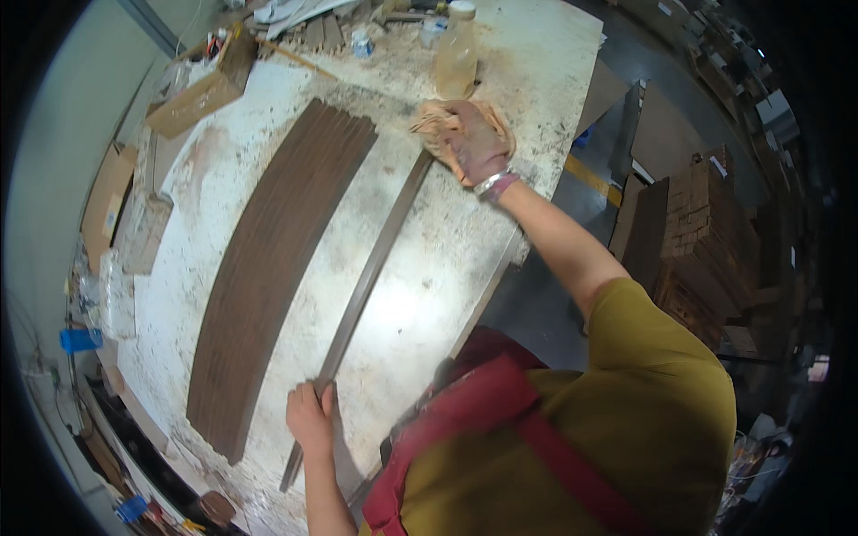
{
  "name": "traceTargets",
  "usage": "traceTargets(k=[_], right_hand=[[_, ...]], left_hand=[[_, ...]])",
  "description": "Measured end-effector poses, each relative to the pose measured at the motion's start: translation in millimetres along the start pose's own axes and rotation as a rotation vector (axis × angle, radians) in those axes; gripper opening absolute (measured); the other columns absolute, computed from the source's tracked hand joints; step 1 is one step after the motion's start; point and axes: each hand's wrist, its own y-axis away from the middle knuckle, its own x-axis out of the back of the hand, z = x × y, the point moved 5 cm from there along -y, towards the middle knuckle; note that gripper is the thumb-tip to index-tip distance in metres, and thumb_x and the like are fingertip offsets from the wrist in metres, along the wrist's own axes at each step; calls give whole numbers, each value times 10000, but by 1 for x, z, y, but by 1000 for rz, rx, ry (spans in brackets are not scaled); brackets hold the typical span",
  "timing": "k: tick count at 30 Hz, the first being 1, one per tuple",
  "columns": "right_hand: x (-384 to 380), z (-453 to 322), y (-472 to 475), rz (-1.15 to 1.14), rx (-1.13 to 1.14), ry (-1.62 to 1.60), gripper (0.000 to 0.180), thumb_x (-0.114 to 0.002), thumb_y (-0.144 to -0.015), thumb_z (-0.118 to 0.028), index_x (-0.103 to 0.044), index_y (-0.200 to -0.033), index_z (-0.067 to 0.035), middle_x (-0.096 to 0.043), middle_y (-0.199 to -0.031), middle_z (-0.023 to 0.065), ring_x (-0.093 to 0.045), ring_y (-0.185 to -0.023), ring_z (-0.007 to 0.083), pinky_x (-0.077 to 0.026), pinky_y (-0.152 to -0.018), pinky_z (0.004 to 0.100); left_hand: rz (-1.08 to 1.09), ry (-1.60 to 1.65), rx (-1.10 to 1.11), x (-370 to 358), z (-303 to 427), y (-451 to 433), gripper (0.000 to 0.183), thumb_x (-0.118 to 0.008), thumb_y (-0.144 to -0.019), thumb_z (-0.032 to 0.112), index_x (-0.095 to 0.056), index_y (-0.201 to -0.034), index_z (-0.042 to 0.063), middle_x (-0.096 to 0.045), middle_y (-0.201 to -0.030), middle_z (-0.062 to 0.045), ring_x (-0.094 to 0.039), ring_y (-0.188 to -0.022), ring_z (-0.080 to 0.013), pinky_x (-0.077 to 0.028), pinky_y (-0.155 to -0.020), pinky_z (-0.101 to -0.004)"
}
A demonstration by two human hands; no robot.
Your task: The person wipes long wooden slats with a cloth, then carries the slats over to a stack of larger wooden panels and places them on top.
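Note:
My left hand [310, 412] grips a long narrow dark wood strip [375, 268] near its lower end. At the strip's far end, my right hand [477, 144], in a stained glove, holds a crumpled orange cloth [439, 124]. The cloth covers that end of the strip. To the left of the strip, a row of several similar brown wood strips [278, 275] lies side by side on the stained white worktable [415, 321]. Just beyond the cloth stands a plastic bottle [457, 57] with a white cap and yellowish liquid.
An open wooden box [201, 100] with small items sits at the table's far left. Wood offcuts [325, 33], papers and a small blue-and-white container [362, 43] lie at the back. Stacked brown boards [697, 221] stand on the floor at right, past the table edge.

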Motion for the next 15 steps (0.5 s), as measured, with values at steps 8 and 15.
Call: traceTargets(k=[8,15], right_hand=[[-110,-164,220,-254,935,-159,200,-605,-784,-142,-562,-977,-109,-586,-1015,72,-547,-1062,240,-500,-829,337],[-55,-52,68,-297,59,10,132,-604,-848,-156,-631,-969,-110,-634,-949,97,-602,-865,255,-533,-794,349]], left_hand=[[5,33,2,2,0,-5,245,-688,-833,222,-543,-848,25,-572,-794,-140,-541,-731,-328,-456,-641,-424],[-11,46,21,1,-3,-2,237,-687,-834,228,-544,-837,40,-570,-788,-125,-539,-724,-321,-453,-630,-419]])
